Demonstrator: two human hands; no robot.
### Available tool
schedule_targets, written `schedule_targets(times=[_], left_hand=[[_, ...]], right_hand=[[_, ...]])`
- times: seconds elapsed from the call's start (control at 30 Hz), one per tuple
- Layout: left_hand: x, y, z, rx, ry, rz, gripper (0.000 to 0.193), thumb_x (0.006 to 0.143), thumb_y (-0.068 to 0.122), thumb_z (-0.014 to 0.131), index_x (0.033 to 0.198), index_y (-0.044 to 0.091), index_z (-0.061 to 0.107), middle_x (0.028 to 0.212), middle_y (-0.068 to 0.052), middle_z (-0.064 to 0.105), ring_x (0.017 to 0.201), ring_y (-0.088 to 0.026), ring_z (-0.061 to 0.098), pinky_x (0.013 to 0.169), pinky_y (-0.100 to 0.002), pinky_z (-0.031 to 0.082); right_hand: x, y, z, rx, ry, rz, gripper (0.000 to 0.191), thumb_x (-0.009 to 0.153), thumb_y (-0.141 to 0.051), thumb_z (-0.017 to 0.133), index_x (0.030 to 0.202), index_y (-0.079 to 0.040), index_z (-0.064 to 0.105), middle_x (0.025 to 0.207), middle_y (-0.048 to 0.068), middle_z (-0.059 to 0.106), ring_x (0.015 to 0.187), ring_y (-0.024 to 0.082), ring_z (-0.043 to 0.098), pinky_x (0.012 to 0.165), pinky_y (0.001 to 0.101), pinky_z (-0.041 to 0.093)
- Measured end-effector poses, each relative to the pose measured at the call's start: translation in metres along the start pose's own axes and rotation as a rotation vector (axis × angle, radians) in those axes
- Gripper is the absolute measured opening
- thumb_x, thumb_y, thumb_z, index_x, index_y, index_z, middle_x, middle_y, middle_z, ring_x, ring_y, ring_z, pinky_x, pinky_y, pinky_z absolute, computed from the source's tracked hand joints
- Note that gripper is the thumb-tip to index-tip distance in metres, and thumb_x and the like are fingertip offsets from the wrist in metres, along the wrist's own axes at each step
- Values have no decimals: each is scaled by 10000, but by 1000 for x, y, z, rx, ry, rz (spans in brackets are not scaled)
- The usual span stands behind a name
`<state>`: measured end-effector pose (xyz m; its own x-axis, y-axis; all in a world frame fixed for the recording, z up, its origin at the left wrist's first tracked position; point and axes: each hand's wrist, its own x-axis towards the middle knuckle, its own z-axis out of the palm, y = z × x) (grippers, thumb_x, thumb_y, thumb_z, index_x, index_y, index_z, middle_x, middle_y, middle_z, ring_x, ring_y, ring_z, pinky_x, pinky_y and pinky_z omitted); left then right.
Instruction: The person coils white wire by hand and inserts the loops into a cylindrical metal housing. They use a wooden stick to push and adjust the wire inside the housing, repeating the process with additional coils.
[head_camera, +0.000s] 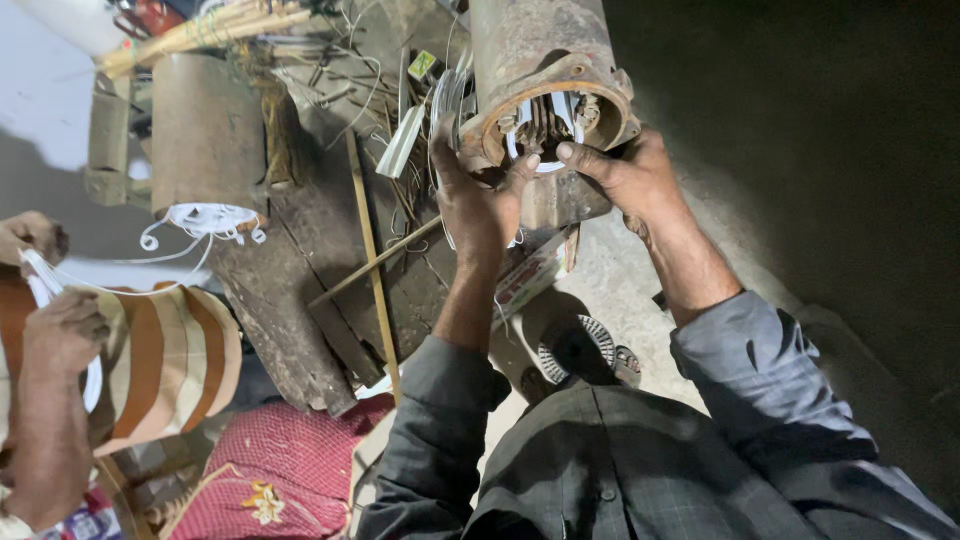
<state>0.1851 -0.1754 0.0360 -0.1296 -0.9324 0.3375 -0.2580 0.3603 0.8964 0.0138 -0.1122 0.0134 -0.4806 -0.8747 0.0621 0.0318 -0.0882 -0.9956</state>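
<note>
Around rusty cylindrical motor housing (540, 60), both hands (480, 205) press.

I hold a rusty cylindrical metal motor housing (545, 75) up by its open end. My left hand (478, 205) cups the rim from below, thumb at the opening; my right hand (628, 175) grips the other side, a finger pressing on the white insulation strips (545, 120) in the slots. Beside me another person's hands (50, 290) hold white cord near a second brown cylinder (205, 130).
</note>
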Motion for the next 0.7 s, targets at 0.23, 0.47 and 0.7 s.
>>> schedule_targets(times=[0.23, 0.47, 0.7], left_hand=[[-5, -20, 14, -40, 56, 95, 1043, 780, 171, 927, 1591, 48, 283, 1245, -184, 697, 1107, -270, 710, 902, -375, 601], [-5, -17, 5, -17, 3, 278, 882, 889, 251, 893, 1529, 17, 332, 1359, -210, 678, 1197, -307, 712, 1060, -397, 566], [-28, -35, -18, 23, -31, 345, 892, 871, 87, 809, 1589, -2, 288, 1557, -263, 436, 1340, -363, 565, 1027, -422, 583]], right_hand=[[10, 10, -4, -7, -34, 9, 415, 816, -180, 900, 1158, -12, 736, 1076, 77, 781, 928, 129, 726, 832, 304, 617], [3, 19, -18, -145, -26, 18, 458, 826, -261, 892, 1163, 17, 754, 1051, 97, 798, 904, 171, 725, 806, 343, 599], [-1, 19, -58, 212, 121, 41, 470, 940, -410, 751, 1217, -37, 682, 1004, 30, 707, 860, 159, 653, 733, 321, 542]])
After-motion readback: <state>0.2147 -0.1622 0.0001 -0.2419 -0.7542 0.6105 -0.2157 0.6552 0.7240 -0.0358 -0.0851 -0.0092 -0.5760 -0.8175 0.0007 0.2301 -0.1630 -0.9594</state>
